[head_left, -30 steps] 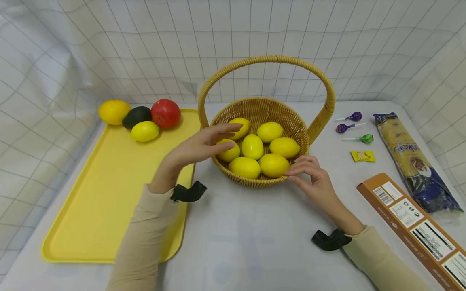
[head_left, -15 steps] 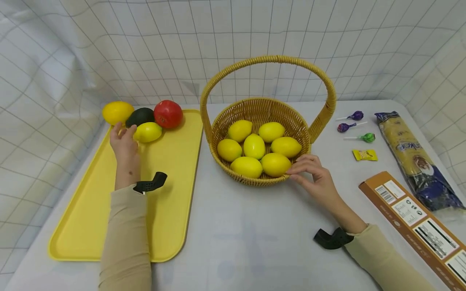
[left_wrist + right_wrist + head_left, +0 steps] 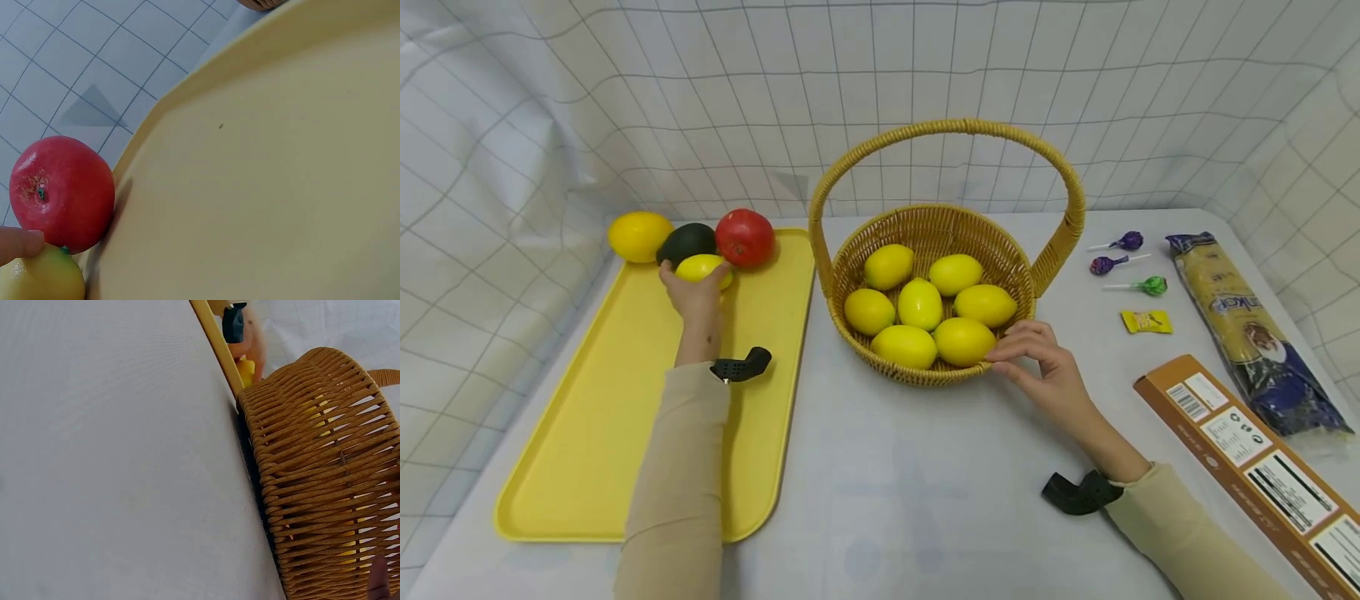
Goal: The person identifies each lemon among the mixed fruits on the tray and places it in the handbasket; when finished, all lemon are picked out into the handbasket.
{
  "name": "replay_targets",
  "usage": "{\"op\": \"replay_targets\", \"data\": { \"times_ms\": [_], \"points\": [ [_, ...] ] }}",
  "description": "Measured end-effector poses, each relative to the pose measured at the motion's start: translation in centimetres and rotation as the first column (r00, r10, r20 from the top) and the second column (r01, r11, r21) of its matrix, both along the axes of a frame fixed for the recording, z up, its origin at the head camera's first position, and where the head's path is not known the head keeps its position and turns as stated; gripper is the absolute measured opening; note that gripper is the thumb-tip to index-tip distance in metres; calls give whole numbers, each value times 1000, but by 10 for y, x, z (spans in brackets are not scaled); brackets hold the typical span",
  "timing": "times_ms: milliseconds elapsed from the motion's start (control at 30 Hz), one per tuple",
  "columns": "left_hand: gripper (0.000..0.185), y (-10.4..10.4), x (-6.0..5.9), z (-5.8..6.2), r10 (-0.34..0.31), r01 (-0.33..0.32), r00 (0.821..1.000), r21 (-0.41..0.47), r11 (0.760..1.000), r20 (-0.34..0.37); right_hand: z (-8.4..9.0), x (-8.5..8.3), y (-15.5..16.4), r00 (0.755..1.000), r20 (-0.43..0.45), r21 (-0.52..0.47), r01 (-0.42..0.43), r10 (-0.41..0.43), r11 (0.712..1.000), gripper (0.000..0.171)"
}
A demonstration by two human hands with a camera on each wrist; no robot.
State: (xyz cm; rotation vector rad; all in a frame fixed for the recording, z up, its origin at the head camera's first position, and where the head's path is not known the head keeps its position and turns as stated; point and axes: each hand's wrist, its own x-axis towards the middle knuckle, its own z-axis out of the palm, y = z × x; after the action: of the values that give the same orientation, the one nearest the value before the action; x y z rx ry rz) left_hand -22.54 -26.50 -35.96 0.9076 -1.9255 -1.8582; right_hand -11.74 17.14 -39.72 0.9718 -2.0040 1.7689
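Note:
My left hand (image 3: 695, 302) grips a lemon (image 3: 698, 266) at the far end of the yellow tray (image 3: 587, 433), thumb on one side and fingers on the other. In the left wrist view a fingertip (image 3: 24, 242) presses on that lemon (image 3: 44, 278), beside a round red fruit (image 3: 62, 194). With thumb and fingertips my right hand (image 3: 1041, 362) pinches the near right rim of the wicker basket (image 3: 947, 221). Several lemons (image 3: 920, 304) lie inside the basket. The right wrist view has one fingertip (image 3: 379, 578) against the basket's woven wall (image 3: 319, 469).
A dark green avocado (image 3: 687, 242) and a larger yellow fruit (image 3: 640, 237) sit at the tray's far left corner. To the right lie lollipops (image 3: 1152, 286), a yellow wrapped sweet (image 3: 1147, 322), a plastic food packet (image 3: 1240, 308) and an orange-brown box (image 3: 1262, 467). The basket handle (image 3: 966, 127) arches upward.
My left hand has moved from above the basket left to the tray and taken hold of the lemon there. My right hand has stayed on the basket rim.

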Motion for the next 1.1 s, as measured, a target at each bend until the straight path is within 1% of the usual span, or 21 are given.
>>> {"op": "replay_targets", "data": {
  "times_ms": [100,167,267,333,400,467,500,533,567,600,633,700,733,767,800,833,867,900,933,1000,1100],
  "points": [
    [93,-2,6,0,4,-4,1000,3,1000,-17,-1,0,0,1000,4,1,1,-1,1000,14],
    [91,-3,12,4,6,-5,1000,48,999,-28,-2,0,0,1000,6,-1,1,-1,1000,14],
    [89,0,25,18,2,9,997,148,989,-76,-2,0,0,1000,9,-3,0,0,1000,14],
    [87,6,36,33,-25,57,989,215,975,-149,-2,0,1,1000,10,-5,-3,3,1000,14],
    [83,15,50,49,-86,144,966,235,961,-243,0,0,1,1000,12,-6,-3,3,1000,13],
    [76,28,67,66,-204,279,918,187,942,-339,1,0,1,1000,10,-6,-4,4,1000,12],
    [72,35,75,74,-286,357,881,132,925,-378,1,0,1,1000,10,-6,-4,5,1000,11],
    [67,43,82,82,-384,441,831,56,896,-403,1,0,0,1000,9,-6,-4,5,1000,10],
    [64,52,89,89,-484,527,770,-13,850,-416,1,0,0,1000,8,-6,-4,4,1000,10],
    [62,62,95,96,-586,607,696,-95,789,-414,1,0,0,1000,8,-7,-4,4,1000,9],
    [62,72,100,102,-685,680,614,-176,712,-392,2,0,0,1000,5,-7,-5,5,1000,9],
    [64,95,104,110,-838,788,440,-307,533,-324,3,-1,-1,1000,3,-11,-8,8,1000,9],
    [67,107,103,112,-889,827,363,-343,446,-280,3,-2,-1,1000,1,-14,-12,12,1000,9],
    [69,119,101,113,-923,854,303,-362,374,-238,4,-2,-1,1000,2,-17,-15,15,1000,9],
    [71,131,97,112,-947,874,256,-371,313,-196,4,-2,-2,1000,2,-20,-18,18,1000,9],
    [72,143,90,110,-961,888,225,-372,269,-158,4,-2,-2,1000,3,-21,-20,20,1000,9],
    [73,154,82,108,-969,899,215,-363,245,-120,4,-2,-2,1000,5,-22,-23,23,1000,9],
    [74,163,72,104,-972,908,222,-347,235,-79,4,-1,-2,1000,8,-20,-23,23,1000,9],
    [75,172,61,101,-971,912,235,-335,235,-41,3,-1,-2,1000,8,-18,-22,22,1000,8],
    [76,185,38,93,-959,916,280,-310,256,34,3,0,-2,1000,12,-12,-16,16,1000,8],
    [77,197,7,80,-928,913,352,-262,312,124,3,1,-1,1000,18,-2,-5,5,1000,8]
  ]
}}
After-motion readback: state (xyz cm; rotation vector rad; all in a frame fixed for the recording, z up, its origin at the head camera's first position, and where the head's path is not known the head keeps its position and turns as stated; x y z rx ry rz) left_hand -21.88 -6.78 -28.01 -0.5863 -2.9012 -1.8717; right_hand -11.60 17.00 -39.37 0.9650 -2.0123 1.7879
